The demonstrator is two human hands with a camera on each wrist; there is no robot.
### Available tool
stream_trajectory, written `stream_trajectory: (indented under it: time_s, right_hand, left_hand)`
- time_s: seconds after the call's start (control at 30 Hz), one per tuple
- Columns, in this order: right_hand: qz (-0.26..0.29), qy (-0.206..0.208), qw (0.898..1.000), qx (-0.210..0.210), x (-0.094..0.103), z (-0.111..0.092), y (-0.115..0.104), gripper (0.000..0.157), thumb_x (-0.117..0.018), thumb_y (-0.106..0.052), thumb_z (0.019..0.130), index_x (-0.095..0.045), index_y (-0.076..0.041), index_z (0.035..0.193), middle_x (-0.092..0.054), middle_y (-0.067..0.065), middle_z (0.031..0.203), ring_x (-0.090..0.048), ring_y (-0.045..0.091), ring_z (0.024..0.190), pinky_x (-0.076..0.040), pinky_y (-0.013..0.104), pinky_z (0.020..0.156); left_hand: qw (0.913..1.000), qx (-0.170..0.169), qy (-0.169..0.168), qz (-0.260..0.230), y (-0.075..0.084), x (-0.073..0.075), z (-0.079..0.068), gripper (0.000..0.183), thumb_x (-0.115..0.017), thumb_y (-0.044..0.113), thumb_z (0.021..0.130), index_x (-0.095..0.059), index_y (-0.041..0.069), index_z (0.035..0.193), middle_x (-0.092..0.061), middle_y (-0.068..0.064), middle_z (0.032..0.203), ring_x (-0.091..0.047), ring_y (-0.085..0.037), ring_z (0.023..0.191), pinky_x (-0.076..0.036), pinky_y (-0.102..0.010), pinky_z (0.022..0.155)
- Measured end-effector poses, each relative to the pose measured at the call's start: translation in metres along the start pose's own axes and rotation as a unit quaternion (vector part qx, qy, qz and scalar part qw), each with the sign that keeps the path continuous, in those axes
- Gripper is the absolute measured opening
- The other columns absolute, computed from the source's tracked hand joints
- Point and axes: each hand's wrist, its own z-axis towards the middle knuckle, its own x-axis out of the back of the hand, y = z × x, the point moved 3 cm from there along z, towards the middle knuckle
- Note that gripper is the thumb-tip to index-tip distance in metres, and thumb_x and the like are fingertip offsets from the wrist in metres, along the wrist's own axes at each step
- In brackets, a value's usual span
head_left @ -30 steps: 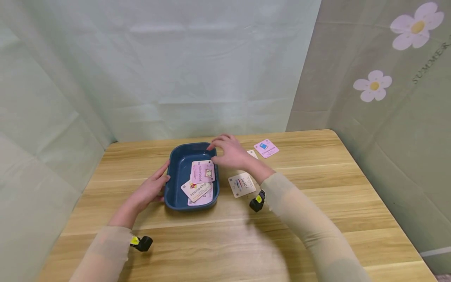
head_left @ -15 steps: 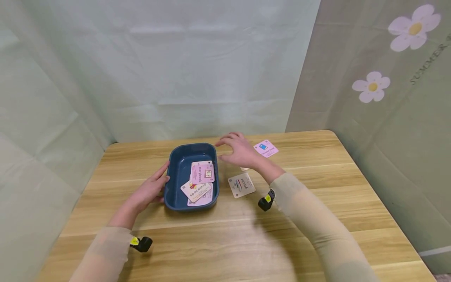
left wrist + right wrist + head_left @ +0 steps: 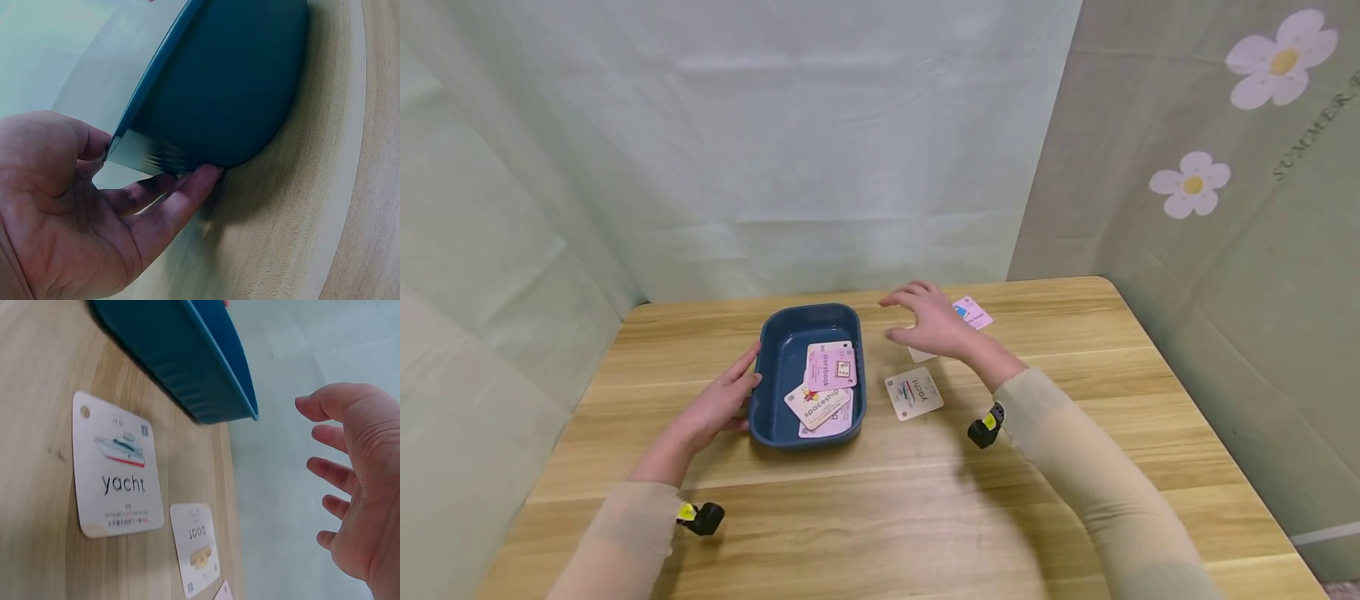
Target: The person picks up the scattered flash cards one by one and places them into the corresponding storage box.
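A deep blue rectangular tray (image 3: 811, 312) stands on the table left of centre, holding several word cards. The pink "storybook" card (image 3: 832, 367) lies on top, overlapping the "spaceship" card (image 3: 816, 406). My left hand (image 3: 728, 398) grips the tray's left side; in the left wrist view its digits reach from the rim down to the base. Over the table right of the tray hovers my right hand (image 3: 931, 321), fingers spread and nothing in them. Below it lies the "boat" card (image 3: 195, 549), partly hidden in the head view. The "yacht" card (image 3: 914, 393) lies nearer the person.
A pink card with a blue book picture (image 3: 974, 312) lies near the table's back edge, partly behind the right hand. The wooden table (image 3: 880, 517) meets pale curtains (image 3: 820, 150) at the back and both sides.
My right hand has moved right, from over the tray's right rim to above the boat card and partly across the pink book card. The left hand and tray have stayed put.
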Motion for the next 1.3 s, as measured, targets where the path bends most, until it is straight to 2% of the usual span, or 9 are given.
stream_trajectory:
  time_s: [0.2,0.4,0.87,1.3]
  right_hand:
    - [-0.012,-0.002,1.0,-0.009,0.002,-0.005,0.009,0.055,-0.071,-0.038,0.093,-0.059,-0.021,0.145,-0.05,0.003,0.151,-0.026,0.03,0.147,-0.022,0.056,0.117]
    - [-0.022,-0.004,1.0,-0.016,0.003,-0.01,0.018,0.057,-0.071,-0.039,0.093,-0.059,-0.02,0.145,-0.049,0.007,0.153,-0.025,0.033,0.148,-0.022,0.058,0.117]
    - [-0.023,-0.014,0.999,-0.037,0.002,-0.02,0.029,0.061,-0.072,-0.04,0.093,-0.056,-0.019,0.148,-0.045,0.009,0.155,-0.021,0.036,0.15,-0.017,0.061,0.118]
    - [-0.036,-0.015,0.999,-0.033,0.0,-0.032,0.04,0.065,-0.075,-0.04,0.089,-0.056,-0.021,0.148,-0.049,0.01,0.153,-0.024,0.037,0.148,-0.019,0.06,0.117]
  left_hand:
    - [1.0,0.001,-0.002,-0.001,0.001,0.0,0.0,0.064,-0.035,0.028,0.112,0.0,0.037,0.165,-0.015,-0.03,0.165,-0.059,-0.039,0.118,-0.058,-0.038,0.073]
    - [1.0,0.005,-0.001,0.001,0.001,0.001,0.001,0.064,-0.034,0.027,0.112,0.001,0.037,0.165,-0.009,-0.028,0.166,-0.054,-0.044,0.123,-0.058,-0.038,0.074]
    - [1.0,0.0,-0.002,-0.003,0.001,0.001,0.0,0.064,-0.035,0.026,0.112,0.0,0.037,0.165,-0.013,-0.03,0.165,-0.056,-0.042,0.122,-0.057,-0.038,0.072]
    - [1.0,-0.001,-0.003,-0.005,0.001,0.0,-0.001,0.064,-0.035,0.028,0.112,0.001,0.036,0.165,-0.012,-0.028,0.166,-0.054,-0.043,0.124,-0.057,-0.039,0.073]
